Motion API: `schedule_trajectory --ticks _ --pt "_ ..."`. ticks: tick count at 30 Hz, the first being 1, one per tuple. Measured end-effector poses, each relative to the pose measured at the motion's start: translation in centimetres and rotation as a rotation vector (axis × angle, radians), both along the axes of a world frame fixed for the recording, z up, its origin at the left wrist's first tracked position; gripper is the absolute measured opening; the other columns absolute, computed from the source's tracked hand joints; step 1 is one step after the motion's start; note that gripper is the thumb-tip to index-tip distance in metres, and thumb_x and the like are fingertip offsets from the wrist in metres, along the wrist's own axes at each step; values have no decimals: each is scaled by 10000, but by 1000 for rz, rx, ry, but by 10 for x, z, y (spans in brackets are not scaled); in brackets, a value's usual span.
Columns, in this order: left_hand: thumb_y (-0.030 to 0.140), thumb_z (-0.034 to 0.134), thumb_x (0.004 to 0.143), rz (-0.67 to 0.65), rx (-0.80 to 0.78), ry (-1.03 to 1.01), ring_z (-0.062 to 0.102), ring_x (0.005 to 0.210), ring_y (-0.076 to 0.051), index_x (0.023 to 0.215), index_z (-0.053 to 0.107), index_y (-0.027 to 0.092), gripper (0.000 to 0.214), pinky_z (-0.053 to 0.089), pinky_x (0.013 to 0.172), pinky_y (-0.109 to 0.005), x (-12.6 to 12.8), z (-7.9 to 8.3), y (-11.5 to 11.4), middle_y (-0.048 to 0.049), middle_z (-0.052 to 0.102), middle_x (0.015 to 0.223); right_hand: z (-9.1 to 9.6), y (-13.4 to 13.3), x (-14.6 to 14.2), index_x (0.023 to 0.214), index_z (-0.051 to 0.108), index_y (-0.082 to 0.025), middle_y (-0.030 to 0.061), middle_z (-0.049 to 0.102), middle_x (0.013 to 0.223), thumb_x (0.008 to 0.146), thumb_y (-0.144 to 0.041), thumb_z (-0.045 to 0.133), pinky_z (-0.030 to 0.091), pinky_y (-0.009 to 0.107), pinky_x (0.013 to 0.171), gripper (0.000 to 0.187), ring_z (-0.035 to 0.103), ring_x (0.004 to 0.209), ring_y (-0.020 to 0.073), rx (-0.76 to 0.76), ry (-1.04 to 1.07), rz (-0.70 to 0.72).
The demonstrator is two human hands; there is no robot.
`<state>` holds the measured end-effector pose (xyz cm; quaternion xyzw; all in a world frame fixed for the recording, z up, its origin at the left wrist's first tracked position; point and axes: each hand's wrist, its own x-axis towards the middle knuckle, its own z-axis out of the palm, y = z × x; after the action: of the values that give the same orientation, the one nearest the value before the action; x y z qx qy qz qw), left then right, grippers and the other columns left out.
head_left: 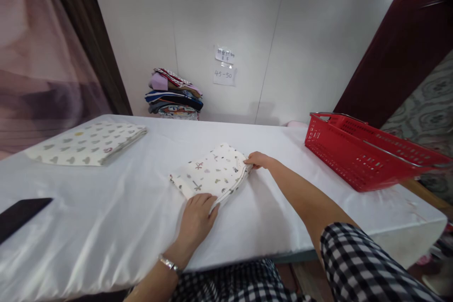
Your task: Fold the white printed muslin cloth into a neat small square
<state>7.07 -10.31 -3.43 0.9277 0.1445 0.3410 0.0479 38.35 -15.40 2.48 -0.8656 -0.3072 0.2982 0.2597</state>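
Note:
A folded white cloth (pixel 214 170) printed with small plants and figures lies in the middle of the white-covered table (pixel 141 217). Its layers show along the edge facing right. My right hand (pixel 259 159) pinches the far right corner of this cloth between thumb and fingers. At the near corner, my left hand (pixel 198 214) is closed over the edge, fingers on top and thumb at the side. Further left lies a second folded cloth (pixel 85 144), white with grey-green shapes; neither hand touches it.
A red plastic basket (pixel 357 151) with metal handles stands on the right of the table. Several folded fabrics (pixel 175 94) are stacked at the back by the wall. A dark flat object (pixel 23 214) lies at the left edge. Paper notes (pixel 224 75) are taped to the wall.

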Motion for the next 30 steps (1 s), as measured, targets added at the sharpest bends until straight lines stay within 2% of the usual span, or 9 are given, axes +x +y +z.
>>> schedule_trajectory --ticks 5,10,16,20,27,30 --pt "259 504 852 3 22 11 570 886 -208 986 621 192 190 435 773 -363 -1 1 -1 -63 647 941 0 4 6 668 570 -166 -24 507 520 597 -398 775 371 189 456 318 485 501 92 104 11 -36" --pt "254 491 853 3 31 40 571 883 -209 1001 614 199 200 439 770 -365 0 5 -3 -67 646 945 -9 4 19 828 590 -158 -12 573 645 694 -347 702 413 174 507 258 509 562 81 230 -2 -117" --pt "241 489 857 -1 44 65 562 886 -206 1018 603 190 204 439 777 -362 1 4 -4 -63 642 951 -31 -5 21 866 622 -149 31 643 760 705 -302 695 452 178 520 234 579 642 114 218 -16 -167" --pt "235 485 862 6 66 54 559 892 -207 1027 600 189 207 427 788 -362 0 5 -4 -65 640 956 -33 -7 20 929 625 -151 50 658 839 710 -308 691 446 176 522 277 591 669 118 200 -80 -171" --pt "193 494 846 -5 78 74 552 883 -201 1014 600 197 199 417 779 -357 -1 6 -4 -53 639 942 -33 -3 19 822 652 -153 43 659 839 657 -270 711 427 196 607 211 601 766 152 134 -231 -114" --pt "192 494 844 -14 70 73 552 874 -197 1008 603 199 197 420 771 -352 -1 4 -4 -51 639 936 -34 -3 19 871 658 -167 38 663 901 659 -222 685 424 199 643 221 598 822 156 145 -269 -90"
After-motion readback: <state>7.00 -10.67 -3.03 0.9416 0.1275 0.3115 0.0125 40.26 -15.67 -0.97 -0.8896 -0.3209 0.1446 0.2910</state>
